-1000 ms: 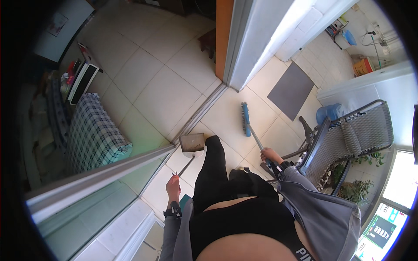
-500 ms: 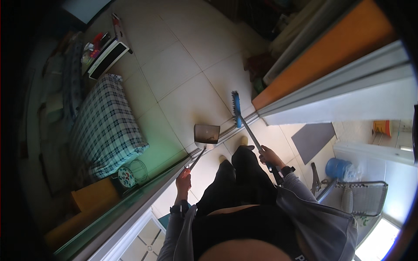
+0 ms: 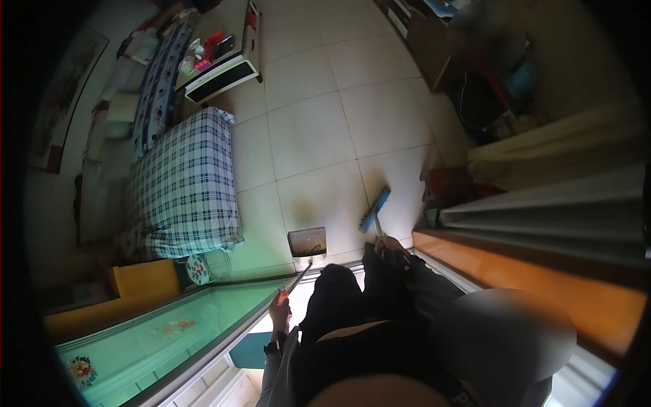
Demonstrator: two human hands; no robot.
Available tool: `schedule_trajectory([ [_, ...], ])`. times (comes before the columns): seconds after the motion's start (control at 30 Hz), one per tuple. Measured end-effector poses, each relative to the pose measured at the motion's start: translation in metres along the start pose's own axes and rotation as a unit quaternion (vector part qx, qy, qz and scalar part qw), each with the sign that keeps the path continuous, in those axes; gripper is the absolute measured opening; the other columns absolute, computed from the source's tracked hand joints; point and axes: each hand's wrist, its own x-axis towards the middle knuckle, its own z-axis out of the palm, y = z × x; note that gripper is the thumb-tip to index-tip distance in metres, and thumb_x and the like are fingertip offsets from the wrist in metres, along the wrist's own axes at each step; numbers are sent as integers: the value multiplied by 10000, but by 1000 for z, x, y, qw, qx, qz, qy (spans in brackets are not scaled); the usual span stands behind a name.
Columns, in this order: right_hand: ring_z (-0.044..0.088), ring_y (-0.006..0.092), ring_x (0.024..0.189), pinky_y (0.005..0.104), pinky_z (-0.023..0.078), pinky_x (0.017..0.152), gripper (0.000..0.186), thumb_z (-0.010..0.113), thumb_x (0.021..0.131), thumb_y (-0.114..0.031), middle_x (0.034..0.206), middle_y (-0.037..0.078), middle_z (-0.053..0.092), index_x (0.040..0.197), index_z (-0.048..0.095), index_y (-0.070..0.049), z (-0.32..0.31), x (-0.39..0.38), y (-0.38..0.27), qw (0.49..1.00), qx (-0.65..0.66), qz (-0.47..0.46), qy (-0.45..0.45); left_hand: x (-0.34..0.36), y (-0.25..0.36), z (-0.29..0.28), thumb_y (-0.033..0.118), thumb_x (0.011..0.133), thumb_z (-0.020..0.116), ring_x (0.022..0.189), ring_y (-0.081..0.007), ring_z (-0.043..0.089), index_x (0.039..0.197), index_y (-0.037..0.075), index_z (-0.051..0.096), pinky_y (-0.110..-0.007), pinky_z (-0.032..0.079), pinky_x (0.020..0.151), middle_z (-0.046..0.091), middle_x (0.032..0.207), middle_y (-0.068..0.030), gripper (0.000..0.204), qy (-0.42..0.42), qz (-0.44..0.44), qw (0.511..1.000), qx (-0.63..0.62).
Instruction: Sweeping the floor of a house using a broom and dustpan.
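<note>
My left hand (image 3: 279, 313) is closed round the red grip of a long-handled dustpan (image 3: 310, 258). The pan rests on or just above the tiled floor ahead of me, with some dark debris inside it. To its right is a broom (image 3: 375, 209) with a blue head, tilted on the tiles and apart from the pan. My right hand (image 3: 393, 249) grips the broom's handle close to my right leg. Most of that handle is hidden by the hand and sleeve.
A plaid-covered seat (image 3: 190, 183) stands at left, with a low table (image 3: 224, 80) beyond it. The green glass door (image 3: 163, 322) lies at lower left, an orange door frame (image 3: 515, 278) at right. Curtains (image 3: 563, 146) hang at far right. Pale floor tiles (image 3: 312, 115) stretch ahead.
I have moved forward through the doorway, and the view has turned to the right. The broom head has swung to a slant, and my right hand is now nearer to it.
</note>
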Motion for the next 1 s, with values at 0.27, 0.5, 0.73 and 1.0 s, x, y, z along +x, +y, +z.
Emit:
schedule_trajectory([
  [0.27, 385, 81, 415, 174, 372, 389, 186, 425, 802, -82, 527, 7, 376, 634, 348, -68, 110, 40, -35, 995, -79, -12, 56, 33, 51, 28, 122, 778, 483, 345, -65, 381, 940, 54, 573, -202, 291, 311, 414, 482, 19, 197, 44, -49, 996, -58],
  [0.5, 394, 95, 434, 173, 392, 382, 86, 356, 782, 2, 539, 21, 377, 705, 325, -20, 250, 102, -63, 995, -42, -86, 13, 127, 96, 40, 65, 754, 463, 354, -50, 361, 923, 33, 564, -181, 291, 316, 448, 532, 10, 200, 50, -101, 980, -166],
  [0.73, 433, 117, 452, 179, 397, 390, 86, 391, 727, 42, 536, 38, 391, 676, 350, -14, 384, 210, -97, 984, -40, -166, 46, 253, 128, 16, 101, 749, 488, 462, -65, 443, 971, 11, 561, -195, 352, 434, 572, 703, -13, 251, 38, 30, 997, -56],
  [1.0, 456, 133, 503, 207, 401, 437, 156, 453, 654, 73, 529, 34, 388, 599, 354, -34, 530, 277, -116, 992, -60, -100, -53, 317, 238, 7, 140, 767, 465, 348, -63, 358, 913, 72, 560, -202, 266, 305, 455, 528, 7, 187, 23, -127, 983, -133],
])
